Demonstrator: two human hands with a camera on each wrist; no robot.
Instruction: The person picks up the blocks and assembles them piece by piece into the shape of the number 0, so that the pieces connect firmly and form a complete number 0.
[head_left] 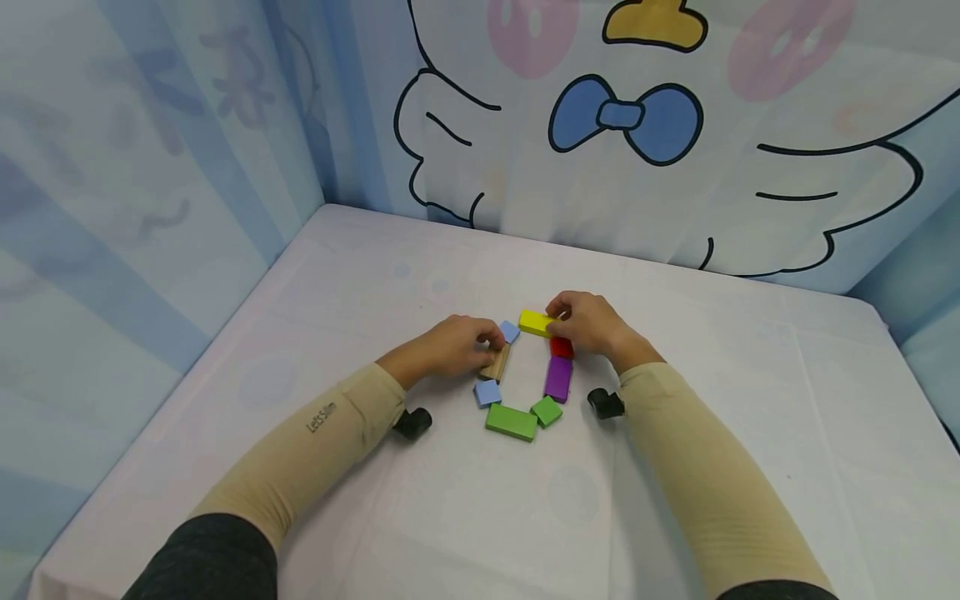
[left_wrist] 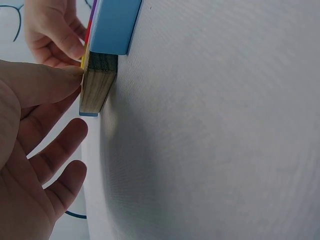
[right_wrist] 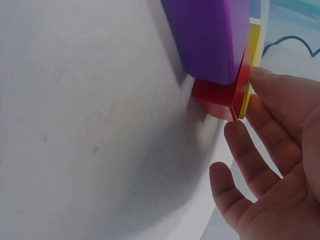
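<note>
Small coloured blocks form a ring on the white-covered table. On its left side my left hand (head_left: 456, 346) pinches a bare wooden block (head_left: 494, 367) between thumb and index finger; its other fingers are spread in the left wrist view. At the far side of the ring, my right hand (head_left: 591, 323) pinches the right end of a yellow block (head_left: 534, 323), partly covering it. Close below those fingers sits a red block (head_left: 561, 348), touching a purple block (head_left: 558, 379). Light-blue blocks stand at both ends of the wooden one, the nearer blue block (head_left: 487, 394) and the farther blue block (head_left: 510, 332).
A long green block (head_left: 512, 422) and a small green block (head_left: 547, 411) make up the near side of the ring. The white cloth table (head_left: 480, 517) extends around it, with a printed curtain (head_left: 517, 167) behind and another at the left.
</note>
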